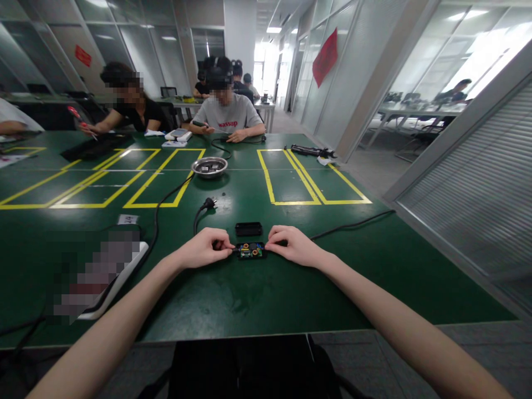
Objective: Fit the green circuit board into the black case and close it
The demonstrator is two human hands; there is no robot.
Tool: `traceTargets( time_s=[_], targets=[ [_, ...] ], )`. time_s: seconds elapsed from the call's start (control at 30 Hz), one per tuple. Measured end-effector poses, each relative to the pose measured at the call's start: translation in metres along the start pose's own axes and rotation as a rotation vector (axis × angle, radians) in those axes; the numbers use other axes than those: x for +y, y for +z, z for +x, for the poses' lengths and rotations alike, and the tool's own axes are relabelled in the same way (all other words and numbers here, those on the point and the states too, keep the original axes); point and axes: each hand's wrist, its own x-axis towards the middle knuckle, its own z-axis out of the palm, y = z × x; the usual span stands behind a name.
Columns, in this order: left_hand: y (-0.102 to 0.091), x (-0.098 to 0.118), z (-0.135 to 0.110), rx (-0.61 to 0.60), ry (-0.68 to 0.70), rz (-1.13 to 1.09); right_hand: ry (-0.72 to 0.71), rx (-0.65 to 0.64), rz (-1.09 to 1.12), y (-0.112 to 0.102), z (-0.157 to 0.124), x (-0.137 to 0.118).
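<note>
An opened power adapter (251,251) lies on the green table in front of me, its circuit board with two ring-shaped coils showing in the black lower shell. My left hand (210,246) is closed in a pinch at the shell's left end, where a dark cord seems to enter. At the right end, my right hand (291,245) pinches the other cord (353,225), which runs off to the right behind it. Just beyond the board sits the matching black cover (248,229), hollow side up. A cord with a black plug (210,203) comes out from behind my left hand.
A metal bowl (209,167) with small metal parts stands farther back. Left of me lies a tablet-like device (103,277) with a blurred screen and a cable. Yellow tape (295,203) marks the table (257,310). Several people sit across it; a black tool (311,151) lies far right.
</note>
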Motion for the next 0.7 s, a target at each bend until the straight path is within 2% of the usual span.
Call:
traceTargets(
  time_s=[0.23,0.4,0.5,0.6,0.7],
  targets=[
    [-0.001,-0.001,0.002,0.068,0.019,0.141,0.084,0.034,0.079,0.004,0.004,0.003],
    [0.001,-0.003,0.004,0.067,0.038,0.111,0.063,0.154,0.073,0.003,0.003,0.012],
    [0.003,-0.003,0.005,0.101,0.017,0.129,0.028,0.100,0.032,0.004,0.004,0.018],
    [0.007,0.005,0.004,0.100,-0.042,0.259,0.003,0.009,0.003,0.006,0.006,0.021],
    [0.013,0.019,-0.002,0.160,-0.212,0.531,-0.037,0.010,-0.001,0.006,0.007,0.022]
  ],
)
